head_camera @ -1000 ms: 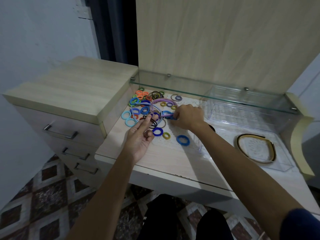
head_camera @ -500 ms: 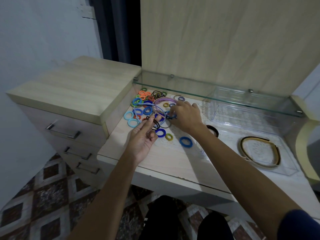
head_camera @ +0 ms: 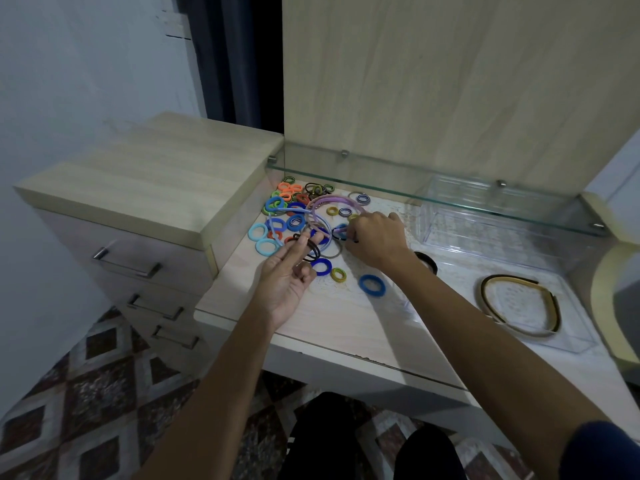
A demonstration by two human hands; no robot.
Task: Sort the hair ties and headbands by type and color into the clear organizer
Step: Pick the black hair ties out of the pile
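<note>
The left hand [head_camera: 285, 276] lies palm-up with fingers loosely spread, tips touching a black tie [head_camera: 313, 249] at the near side of the pile of hair ties [head_camera: 294, 216], which sits toward the surface's [head_camera: 332, 323] back left corner. The right hand [head_camera: 375, 239] pinches something small and dark beside the purple headband [head_camera: 320, 206], though exactly what cannot be told. A gold headband [head_camera: 519, 306] lies in the clear organizer [head_camera: 585, 337] toward the right edge.

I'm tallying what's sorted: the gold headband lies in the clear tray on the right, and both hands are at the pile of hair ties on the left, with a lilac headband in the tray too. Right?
Not quite: the head view shows the lilac headband on the pile of hair ties, not in the clear tray. The rest stands.
</note>
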